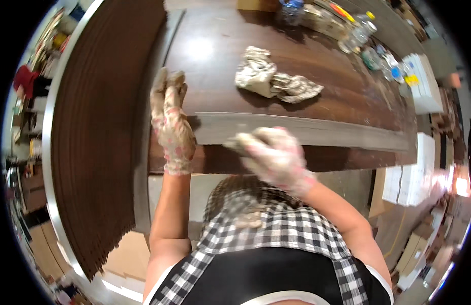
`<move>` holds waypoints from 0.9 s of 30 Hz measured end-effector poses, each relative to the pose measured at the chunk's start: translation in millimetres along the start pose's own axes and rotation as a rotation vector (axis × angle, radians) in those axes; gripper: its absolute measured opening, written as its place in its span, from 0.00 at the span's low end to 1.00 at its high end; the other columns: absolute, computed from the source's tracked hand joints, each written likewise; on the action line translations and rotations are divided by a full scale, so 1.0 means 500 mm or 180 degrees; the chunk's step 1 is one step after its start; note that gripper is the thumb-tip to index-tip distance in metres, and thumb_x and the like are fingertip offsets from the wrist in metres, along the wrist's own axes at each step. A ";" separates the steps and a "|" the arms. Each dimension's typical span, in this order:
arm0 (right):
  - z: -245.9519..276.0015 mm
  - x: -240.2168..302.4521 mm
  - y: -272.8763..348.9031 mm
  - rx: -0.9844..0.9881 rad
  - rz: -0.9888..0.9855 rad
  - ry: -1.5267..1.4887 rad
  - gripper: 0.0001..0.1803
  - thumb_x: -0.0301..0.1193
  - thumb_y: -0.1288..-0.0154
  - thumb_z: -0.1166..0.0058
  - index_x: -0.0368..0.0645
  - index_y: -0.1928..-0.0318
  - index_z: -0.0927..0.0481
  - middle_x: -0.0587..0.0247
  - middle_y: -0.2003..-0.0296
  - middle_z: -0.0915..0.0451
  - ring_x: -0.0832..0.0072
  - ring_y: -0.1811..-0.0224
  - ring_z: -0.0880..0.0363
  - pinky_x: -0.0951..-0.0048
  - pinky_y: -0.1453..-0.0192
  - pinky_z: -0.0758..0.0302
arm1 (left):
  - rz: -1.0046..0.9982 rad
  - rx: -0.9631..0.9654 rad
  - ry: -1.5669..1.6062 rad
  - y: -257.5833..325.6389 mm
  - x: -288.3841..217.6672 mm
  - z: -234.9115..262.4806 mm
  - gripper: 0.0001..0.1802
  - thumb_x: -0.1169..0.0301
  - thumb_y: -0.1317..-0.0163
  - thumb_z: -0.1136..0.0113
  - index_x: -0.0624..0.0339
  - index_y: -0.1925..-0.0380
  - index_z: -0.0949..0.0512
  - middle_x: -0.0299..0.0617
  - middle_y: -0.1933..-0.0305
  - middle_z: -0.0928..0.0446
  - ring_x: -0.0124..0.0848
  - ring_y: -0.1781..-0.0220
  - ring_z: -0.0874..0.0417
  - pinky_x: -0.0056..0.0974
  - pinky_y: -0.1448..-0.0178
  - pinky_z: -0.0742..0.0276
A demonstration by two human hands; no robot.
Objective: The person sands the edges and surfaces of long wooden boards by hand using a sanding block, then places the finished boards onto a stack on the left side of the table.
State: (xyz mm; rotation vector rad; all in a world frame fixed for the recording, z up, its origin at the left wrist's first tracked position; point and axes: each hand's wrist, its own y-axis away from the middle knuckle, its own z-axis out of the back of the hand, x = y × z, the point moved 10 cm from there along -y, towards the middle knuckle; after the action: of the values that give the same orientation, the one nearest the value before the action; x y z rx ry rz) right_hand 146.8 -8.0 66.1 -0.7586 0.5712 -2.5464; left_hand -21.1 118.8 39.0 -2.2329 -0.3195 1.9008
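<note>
A long grey wood-grain strip [317, 131] lies across the dark brown tabletop [210, 76] near its front edge. My left hand [173, 127], in a stained white glove with pink spots, is at the strip's left end, fingers stretched away from me beside the tall brown stack. Over the strip, left of its middle, my gloved right hand [276, 157] has its fingers bent together and pointing left. Motion blurs its fingertips, and whatever they may hold cannot be made out. A crumpled off-white cloth [273, 79] lies beyond the strip.
A tall stack of dark brown panels [100, 122] with a pale metal-like edge stands along the left. Clear plastic bottles [358, 36] and other small items crowd the table's far right. White stacked boards or boxes [422, 84] stand off the right side.
</note>
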 end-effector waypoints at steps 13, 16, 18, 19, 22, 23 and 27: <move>0.314 -0.206 0.259 -0.0854 -0.1863 0.1192 0.29 0.26 0.45 0.33 0.45 0.41 0.20 0.52 0.52 0.21 0.57 0.48 0.23 0.59 0.42 0.24 | -0.1074 0.1457 -0.1657 0.118 -0.011 -0.286 0.23 0.76 0.27 0.49 0.64 0.32 0.29 0.50 0.34 0.24 0.42 0.28 0.27 0.46 0.25 0.34; 0.225 -0.205 0.255 -0.0587 -0.1534 0.0936 0.28 0.40 0.39 0.33 0.51 0.38 0.19 0.54 0.52 0.21 0.57 0.47 0.24 0.54 0.41 0.26 | -0.1484 0.2161 -0.1873 0.191 -0.054 -0.449 0.27 0.74 0.34 0.40 0.61 0.34 0.28 0.51 0.32 0.26 0.52 0.25 0.31 0.52 0.23 0.37; 0.309 -0.271 0.308 -0.0794 -0.1707 0.1181 0.30 0.40 0.40 0.33 0.50 0.37 0.20 0.54 0.53 0.22 0.57 0.48 0.24 0.54 0.42 0.26 | -0.1296 0.2670 -0.2669 0.228 -0.018 -0.500 0.33 0.71 0.43 0.32 0.61 0.35 0.27 0.50 0.34 0.25 0.53 0.27 0.30 0.54 0.25 0.35; 0.367 -0.331 0.366 -0.0847 -0.1994 0.1272 0.31 0.37 0.43 0.31 0.50 0.37 0.21 0.54 0.53 0.23 0.57 0.49 0.24 0.55 0.43 0.25 | -0.1297 0.2810 -0.2844 0.239 -0.011 -0.509 0.36 0.67 0.46 0.29 0.60 0.35 0.27 0.50 0.35 0.25 0.53 0.28 0.29 0.55 0.26 0.35; 0.573 -0.501 0.577 -0.1387 -0.2633 0.1641 0.29 0.30 0.41 0.33 0.45 0.38 0.21 0.51 0.54 0.24 0.53 0.50 0.24 0.55 0.42 0.25 | -0.1144 0.2999 -0.3129 0.245 0.006 -0.522 0.41 0.61 0.52 0.24 0.58 0.36 0.25 0.50 0.36 0.24 0.53 0.31 0.28 0.55 0.27 0.34; 0.632 -0.555 0.623 -0.1344 -0.2907 0.1673 0.27 0.29 0.39 0.34 0.44 0.39 0.21 0.51 0.54 0.23 0.54 0.50 0.23 0.57 0.42 0.24 | -0.1045 0.2960 -0.3149 0.240 0.009 -0.522 0.41 0.60 0.54 0.23 0.59 0.37 0.24 0.50 0.37 0.24 0.53 0.32 0.27 0.55 0.28 0.33; 0.856 -0.758 0.862 -0.1804 -0.3322 0.2023 0.24 0.33 0.36 0.33 0.45 0.40 0.19 0.52 0.53 0.20 0.57 0.47 0.20 0.60 0.40 0.24 | -0.1232 0.3007 -0.3205 0.247 0.013 -0.557 0.47 0.50 0.56 0.22 0.62 0.36 0.26 0.52 0.38 0.24 0.54 0.35 0.26 0.55 0.28 0.33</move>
State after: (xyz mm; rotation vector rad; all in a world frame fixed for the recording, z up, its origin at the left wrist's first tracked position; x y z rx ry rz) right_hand 804.7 -287.8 25.6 -0.4297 1.4470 -3.6902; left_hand 259.9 0.8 42.3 -0.5200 0.0457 2.1169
